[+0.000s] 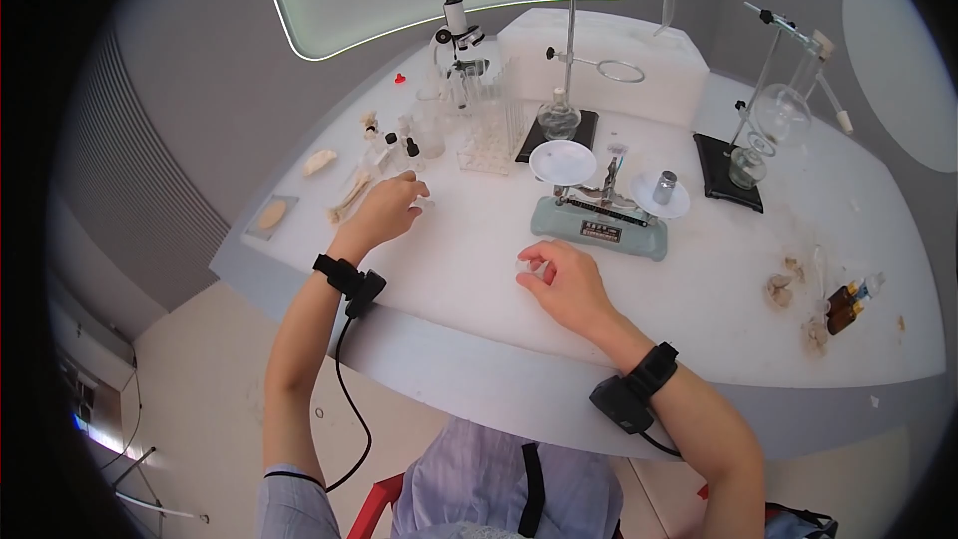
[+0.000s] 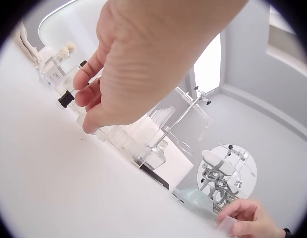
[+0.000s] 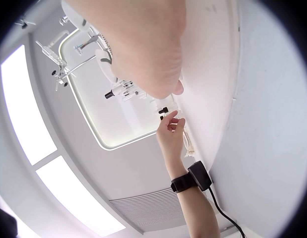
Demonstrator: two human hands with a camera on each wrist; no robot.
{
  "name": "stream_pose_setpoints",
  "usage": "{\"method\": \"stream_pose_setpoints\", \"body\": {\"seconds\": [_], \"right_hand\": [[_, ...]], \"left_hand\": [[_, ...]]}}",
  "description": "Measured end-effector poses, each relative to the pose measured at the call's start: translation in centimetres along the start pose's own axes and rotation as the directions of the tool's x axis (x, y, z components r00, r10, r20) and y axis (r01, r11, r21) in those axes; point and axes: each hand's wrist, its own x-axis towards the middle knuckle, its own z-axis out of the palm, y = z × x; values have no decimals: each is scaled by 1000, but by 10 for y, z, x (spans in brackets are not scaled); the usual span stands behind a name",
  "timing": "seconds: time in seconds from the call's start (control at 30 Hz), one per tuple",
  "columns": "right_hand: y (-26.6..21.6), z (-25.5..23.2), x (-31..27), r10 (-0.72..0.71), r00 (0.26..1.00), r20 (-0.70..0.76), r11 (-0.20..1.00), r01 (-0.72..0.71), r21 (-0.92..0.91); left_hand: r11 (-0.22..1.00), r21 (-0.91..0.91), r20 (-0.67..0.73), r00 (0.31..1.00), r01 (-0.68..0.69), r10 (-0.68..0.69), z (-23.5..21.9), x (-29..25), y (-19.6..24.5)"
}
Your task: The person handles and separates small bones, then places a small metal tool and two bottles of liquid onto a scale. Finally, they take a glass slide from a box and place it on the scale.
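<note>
Head view showed the right hand (image 1: 569, 284) over the near part of the white table (image 1: 449, 284), with the thumb and fingers bent and pinching a small clear piece (image 2: 227, 224). This piece was located between the right thumb tip and the fingertips; the left wrist view showed the same grip. The left hand (image 1: 384, 208) was well apart, with its fingers bent and directed down toward the table. A clear object (image 1: 426, 205) was at the left fingertips; whether they pinched it could not be determined. Dropper bottles (image 1: 413, 151) with black caps stood just beyond the left fingers. Test tubes (image 1: 487, 120) stood upright beyond and to the right of those fingers, with a microscope (image 1: 454, 20) behind the tubes. Pale sticks (image 1: 347, 196) lay to the left of the left fingers. A two-pan scale (image 1: 555, 224) stood just beyond the right fingers; its right pan carried a metal cylinder (image 1: 664, 187). Brown bottles (image 1: 843, 311) lay well to the right of the right fingers.
</note>
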Motion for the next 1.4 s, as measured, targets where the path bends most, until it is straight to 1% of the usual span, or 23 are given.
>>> {"method": "stream_pose_setpoints", "body": {"seconds": [0.07,0.2,0.37,0.5,0.53,0.57,0.6,0.67,0.73,0.8,0.87,0.93,0.97,1.0,1.03,1.07,1.1,1.13,1.2,1.27,1.33,1.37,1.4], "right_hand": [[1,0,0,-6,1000,-15,1000,6,4],[1,0,0,-8,1000,-6,1000,8,-1],[0,0,0,-8,1000,-8,1000,8,-5],[1,0,-1,-9,1000,-10,1000,9,16],[1,0,-1,-15,1000,-7,1000,15,25],[3,1,-2,-7,1000,-30,1000,7,18],[5,3,-2,-22,999,-29,1000,22,22],[8,3,1,-25,999,-46,999,26,20],[9,4,-1,-46,998,-31,999,46,-8],[4,1,-2,-25,999,-22,1000,25,-4],[4,2,-2,-20,1000,-16,1000,20,-4],[12,6,-1,-20,999,-36,998,23,66],[9,3,1,-21,999,-26,998,23,63],[9,4,1,-22,999,-35,998,25,59],[7,5,1,-62,997,-47,990,67,120],[7,4,0,-101,993,-63,977,111,182],[7,3,-4,-29,999,-29,976,35,215],[11,5,-3,-28,999,-41,975,36,218],[18,10,-1,-112,993,-28,991,114,74],[17,10,-1,-121,992,-41,990,123,66],[16,10,-2,-131,990,-44,989,133,57],[16,9,-2,-167,983,-74,985,169,18],[16,9,-2,-205,974,-100,979,203,-23]], "left_hand": [[994,107,42,999,24,-29,1,3,1],[994,104,56,998,10,-16,5,6,-6],[999,43,17,1000,-6,6,5,2,-9],[999,45,33,999,-13,12,5,4,-9],[999,32,2,1000,-25,25,1,1,-5],[999,18,-28,999,-43,44,-6,1,7],[997,16,-28,997,-70,70,-13,2,23],[967,-248,-25,999,-52,48,-43,1,78],[916,-318,-95,970,-244,225,-60,3,130],[851,-323,-142,911,-413,388,-62,15,175],[789,-261,-238,829,-556,506,-51,34,213],[748,-213,-267,774,-629,575,-37,57,244],[743,-209,-271,767,-636,581,-29,68,255],[763,-127,-254,764,-634,593,-21,78,265],[776,-44,-235,761,-630,604,-14,87,271],[769,-41,-234,754,-638,614,-8,96,274],[812,13,-120,805,-584,581,-2,103,277],[845,76,-7,847,-529,531,2,109,279],[846,100,11,851,-523,525,10,117,279],[850,122,27,858,-512,513,14,122,276],[816,36,-59,814,-577,578,14,124,274],[816,38,-57,814,-576,578,12,125,274],[825,6,-23,825,-565,565,9,125,275]]}}
